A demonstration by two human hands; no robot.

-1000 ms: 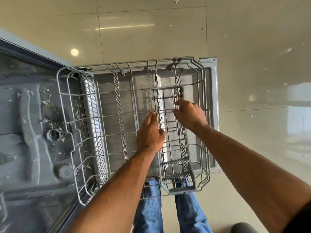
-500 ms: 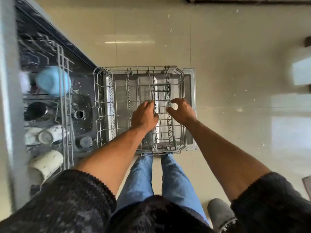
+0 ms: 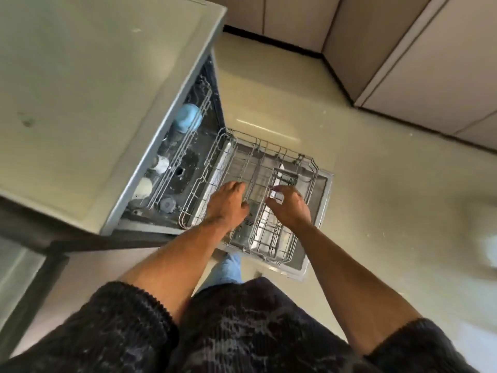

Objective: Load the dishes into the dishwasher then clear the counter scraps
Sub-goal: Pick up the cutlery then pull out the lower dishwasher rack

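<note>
Beige floor tiles (image 3: 376,184) below; lower rack (image 3: 242,162) is being reached over, left hand (image 3: 228,205) and right hand (image 3: 289,208) loosely curled, gripping nothing.

I saw the lower rack (image 3: 250,168) pulled out over the open door (image 3: 322,189), its upright wire tines and the cutlery basket (image 3: 271,232) crowding the way down. Left of it, the tabletop (image 3: 94,90) overhung the upper rack (image 3: 185,141), where cups (image 3: 188,118) filled the room.

The open dishwasher door (image 3: 321,200) carries the pulled-out lower rack (image 3: 242,168), over the tiled floor (image 3: 376,184).
</note>
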